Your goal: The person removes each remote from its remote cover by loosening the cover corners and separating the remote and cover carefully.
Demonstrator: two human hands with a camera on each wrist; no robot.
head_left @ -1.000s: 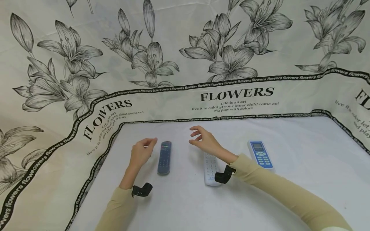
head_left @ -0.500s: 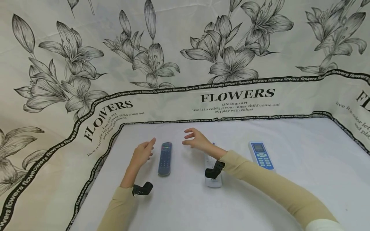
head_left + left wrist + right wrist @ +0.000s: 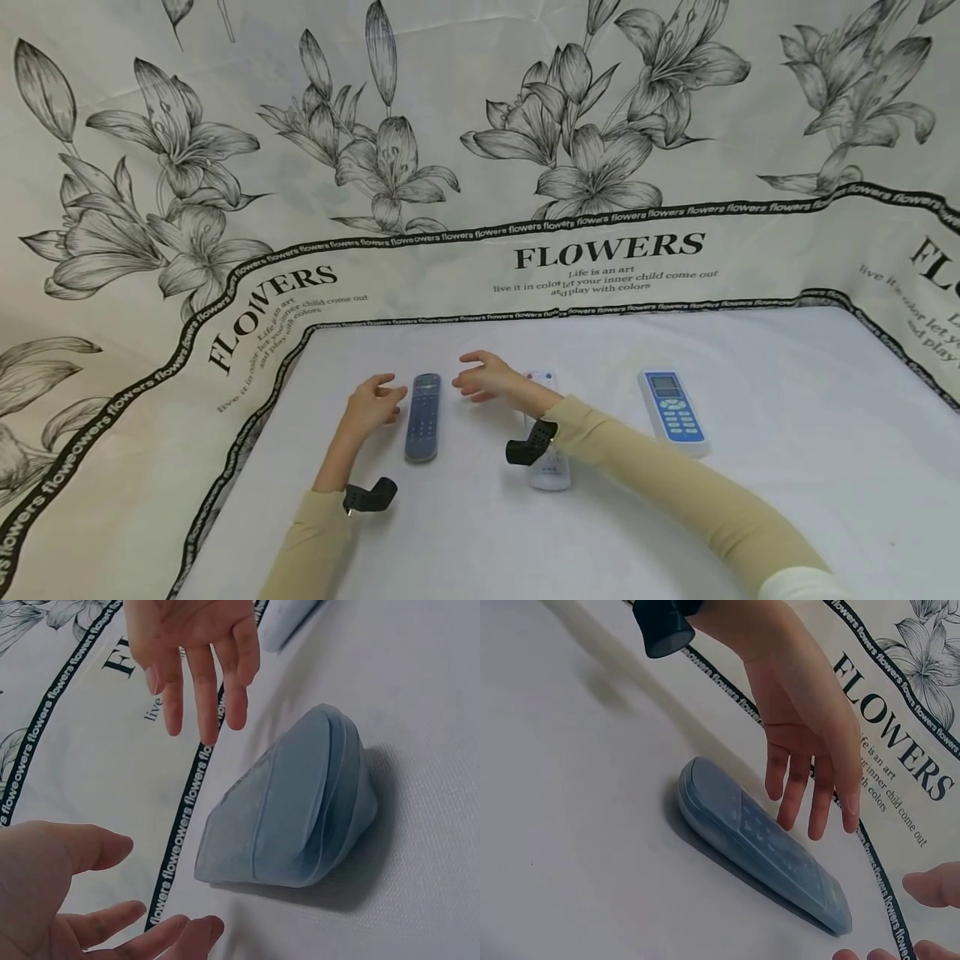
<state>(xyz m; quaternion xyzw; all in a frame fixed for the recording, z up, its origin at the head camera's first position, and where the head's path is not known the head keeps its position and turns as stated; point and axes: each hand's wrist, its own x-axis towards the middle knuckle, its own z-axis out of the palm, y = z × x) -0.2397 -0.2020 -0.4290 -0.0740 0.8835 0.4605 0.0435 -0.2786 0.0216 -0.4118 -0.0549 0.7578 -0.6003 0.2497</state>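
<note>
A dark blue-grey remote control (image 3: 422,419) lies on the white table between the two hands, its buttons facing up. My left hand (image 3: 371,406) hovers just left of its upper end, fingers relaxed and parted, holding nothing. On the other side, my right hand (image 3: 491,380) reaches across from the right with loose, parted fingers, also holding nothing. Both wrist views show the hands apart from this remote; in the left wrist view the remote (image 3: 285,810) appears end-on. A white remote control (image 3: 551,472) lies under the right wrist and is partly hidden by it.
A blue-and-white remote control (image 3: 675,410) lies farther right on the white tabletop (image 3: 780,467). Behind and at the sides hangs a floral printed cloth (image 3: 420,279) with black bands. Each wrist wears a black camera mount (image 3: 372,496).
My right hand has moved left and slightly nearer, toward the dark remote. The left hand has shifted slightly and its fingers now point toward that remote. The remotes stay on the table.
</note>
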